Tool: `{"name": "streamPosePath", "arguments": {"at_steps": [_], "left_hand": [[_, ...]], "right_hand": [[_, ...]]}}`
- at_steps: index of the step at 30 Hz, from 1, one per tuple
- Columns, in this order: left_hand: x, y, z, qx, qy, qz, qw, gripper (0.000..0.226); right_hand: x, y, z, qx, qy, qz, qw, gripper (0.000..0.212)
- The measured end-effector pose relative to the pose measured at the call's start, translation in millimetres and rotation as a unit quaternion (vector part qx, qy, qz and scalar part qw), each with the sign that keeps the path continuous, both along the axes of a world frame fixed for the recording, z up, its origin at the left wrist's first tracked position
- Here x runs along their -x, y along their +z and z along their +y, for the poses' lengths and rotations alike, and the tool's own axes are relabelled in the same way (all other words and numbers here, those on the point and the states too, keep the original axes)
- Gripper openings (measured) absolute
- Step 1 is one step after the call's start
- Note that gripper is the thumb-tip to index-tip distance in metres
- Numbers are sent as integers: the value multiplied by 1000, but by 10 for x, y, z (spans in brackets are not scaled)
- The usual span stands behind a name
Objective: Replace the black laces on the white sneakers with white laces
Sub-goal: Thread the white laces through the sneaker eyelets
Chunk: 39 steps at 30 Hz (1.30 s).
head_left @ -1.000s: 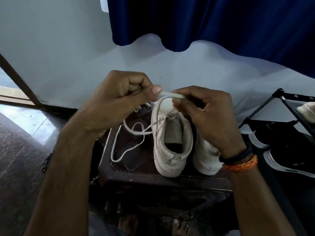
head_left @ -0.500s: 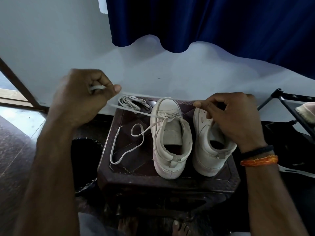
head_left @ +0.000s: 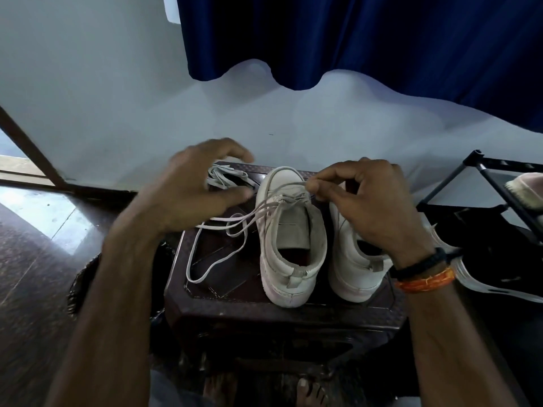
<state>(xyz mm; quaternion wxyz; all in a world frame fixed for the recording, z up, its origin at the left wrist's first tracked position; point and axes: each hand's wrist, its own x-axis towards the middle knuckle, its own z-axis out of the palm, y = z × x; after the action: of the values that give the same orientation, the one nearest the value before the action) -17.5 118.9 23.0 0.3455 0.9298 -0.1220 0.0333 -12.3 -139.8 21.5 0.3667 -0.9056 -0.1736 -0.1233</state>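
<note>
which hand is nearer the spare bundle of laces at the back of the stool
Left. The left hand hovers right over the bundle of laces, fingers spread. The right hand is across the nearer sneaker, pinching its lace.

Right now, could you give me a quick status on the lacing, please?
Left hand open, off the lace. Right hand pinching white lace at left sneaker. Spare laces bundled behind; nothing blocking.
</note>
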Motion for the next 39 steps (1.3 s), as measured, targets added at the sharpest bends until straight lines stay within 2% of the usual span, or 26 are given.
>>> {"name": "streamPosePath", "arguments": {"at_steps": [2, 4, 11, 14, 18, 21, 26, 30, 35, 39], "left_hand": [[27, 36, -248, 55, -69, -24, 996, 39], [46, 20, -456, 88, -98, -51, 990, 36], [10, -77, -616, 106, -80, -131, 983, 28], [16, -78, -641, 111, -71, -172, 976, 23], [-19, -113, -625, 83, -41, -184, 979, 19], [-43, -136, -636, 47, -36, -156, 986, 17], [-60, -214, -722, 5, -49, -114, 992, 6], [-73, -254, -753, 28, -11, -109, 994, 9], [-75, -265, -770, 36, 0, -105, 994, 9], [-75, -272, -777, 51, 3, -87, 995, 4]], "right_hand": [[9, -32, 83, -4, 12, -2, 1000, 4], [9, -77, 133, -23, 26, 25, 999, 11], [25, -97, 115, -207, 49, 135, 968, 15], [33, -56, 74, -239, 55, 160, 956, 17], [16, 7, -26, -169, 73, 177, 967, 9], [-6, -15, -43, -128, 21, 132, 983, 4], [-13, -70, 18, -94, -24, 91, 991, 13], [-5, -21, -74, 20, -16, 89, 996, 17], [53, -89, -28, 90, -15, 94, 991, 32], [-4, -128, -30, 75, -59, 94, 991, 5]]}}
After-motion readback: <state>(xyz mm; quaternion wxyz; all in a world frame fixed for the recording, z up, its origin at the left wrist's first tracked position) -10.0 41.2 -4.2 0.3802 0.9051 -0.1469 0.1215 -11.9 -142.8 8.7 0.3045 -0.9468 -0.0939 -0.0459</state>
